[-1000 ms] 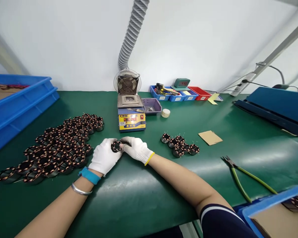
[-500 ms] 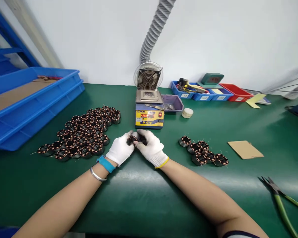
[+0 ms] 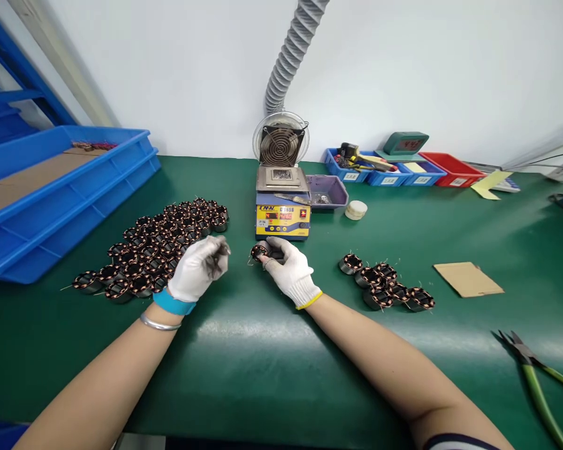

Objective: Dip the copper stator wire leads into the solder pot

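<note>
My right hand (image 3: 286, 265), in a white glove with darkened fingertips, is closed around a wound motor stator (image 3: 259, 252), a dark ring with copper coils and thin wire ends. It holds the stator just in front of the solder pot (image 3: 283, 215), which has a yellow front panel and a lit red display. Off to the left, my left hand (image 3: 199, 269) is raised at the right edge of a large group of stators (image 3: 154, 250). Its gloved fingers are curled together, and anything between them is hidden. Several more stators (image 3: 385, 284) stand to the right of my right hand.
A fan (image 3: 280, 147) and grey duct hose (image 3: 291, 59) rise behind the pot. Beside it are a purple tray (image 3: 336, 195) and a round white tin (image 3: 356, 210). Stacked blue crates (image 3: 98, 181) stand left. Cardboard (image 3: 469, 279) and green-handled pliers (image 3: 528, 356) lie right.
My left hand has come off the stator and moved left toward the large group. My right hand keeps hold of the stator, almost in place. The view has shifted slightly.
</note>
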The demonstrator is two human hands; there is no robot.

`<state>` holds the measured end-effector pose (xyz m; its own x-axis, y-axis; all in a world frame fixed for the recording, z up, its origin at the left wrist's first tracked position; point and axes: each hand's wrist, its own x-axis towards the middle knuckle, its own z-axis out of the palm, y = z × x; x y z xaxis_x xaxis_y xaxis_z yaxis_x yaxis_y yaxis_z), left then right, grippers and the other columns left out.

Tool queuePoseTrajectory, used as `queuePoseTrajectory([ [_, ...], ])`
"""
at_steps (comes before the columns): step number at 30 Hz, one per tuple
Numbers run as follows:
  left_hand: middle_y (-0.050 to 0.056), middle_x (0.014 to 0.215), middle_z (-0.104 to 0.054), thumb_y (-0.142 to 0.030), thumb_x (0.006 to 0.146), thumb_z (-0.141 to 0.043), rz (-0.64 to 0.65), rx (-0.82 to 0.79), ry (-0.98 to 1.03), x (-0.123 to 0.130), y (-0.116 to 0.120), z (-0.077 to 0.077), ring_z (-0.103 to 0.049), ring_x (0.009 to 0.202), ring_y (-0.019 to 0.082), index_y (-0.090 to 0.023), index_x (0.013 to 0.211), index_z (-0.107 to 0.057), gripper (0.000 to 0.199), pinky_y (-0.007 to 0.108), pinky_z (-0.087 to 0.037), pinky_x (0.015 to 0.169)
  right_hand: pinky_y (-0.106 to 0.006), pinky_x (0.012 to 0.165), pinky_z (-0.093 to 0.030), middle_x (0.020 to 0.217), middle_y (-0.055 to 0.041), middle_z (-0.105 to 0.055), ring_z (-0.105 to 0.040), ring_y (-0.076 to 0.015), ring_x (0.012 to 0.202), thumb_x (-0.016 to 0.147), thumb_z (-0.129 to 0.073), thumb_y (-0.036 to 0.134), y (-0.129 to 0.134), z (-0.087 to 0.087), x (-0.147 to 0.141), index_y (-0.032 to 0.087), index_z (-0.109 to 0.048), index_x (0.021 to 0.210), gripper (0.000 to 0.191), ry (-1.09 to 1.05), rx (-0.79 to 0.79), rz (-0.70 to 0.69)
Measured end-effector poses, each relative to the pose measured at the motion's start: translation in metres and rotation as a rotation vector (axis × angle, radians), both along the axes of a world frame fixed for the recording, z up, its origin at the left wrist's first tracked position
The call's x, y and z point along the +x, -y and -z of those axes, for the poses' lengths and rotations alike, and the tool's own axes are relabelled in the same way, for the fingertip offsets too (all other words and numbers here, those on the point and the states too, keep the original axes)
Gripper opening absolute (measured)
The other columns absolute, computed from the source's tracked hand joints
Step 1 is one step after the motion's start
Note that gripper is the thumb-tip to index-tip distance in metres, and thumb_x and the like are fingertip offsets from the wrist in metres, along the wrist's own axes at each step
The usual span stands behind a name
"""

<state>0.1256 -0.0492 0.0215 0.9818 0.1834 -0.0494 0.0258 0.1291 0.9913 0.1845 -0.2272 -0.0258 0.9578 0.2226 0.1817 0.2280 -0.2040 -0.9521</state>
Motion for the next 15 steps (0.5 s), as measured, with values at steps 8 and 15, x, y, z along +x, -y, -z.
queuePoseTrajectory([
  [8,-0.001,0.058,-0.054,-0.056,0.072,-0.058,0.004,0.473,0.071,0.008,0.028,0.017,-0.047,0.054,0.011,-0.015,0.066,-0.056,0.041,0.022,-0.037,0.049,-0.032,0.083,-0.056,0.107,-0.0045,-0.067,-0.066,-0.0173,0.089,0.070,-0.068,0.027,0.000,-0.003,-0.006,0.021,-0.062,0.112,0.043,0.023,-0.032,-0.031],
  [15,-0.001,0.056,-0.051,-0.045,0.075,-0.056,-0.336,0.308,0.230,0.004,0.020,0.017,-0.045,0.049,0.010,-0.017,0.070,-0.053,0.029,0.021,-0.034,0.044,-0.031,0.081,-0.056,0.100,-0.0040,-0.069,-0.066,-0.0164,0.084,0.070,-0.070,0.029,-0.002,-0.001,-0.003,0.019,-0.062,0.111,0.043,-0.010,-0.021,0.013],
])
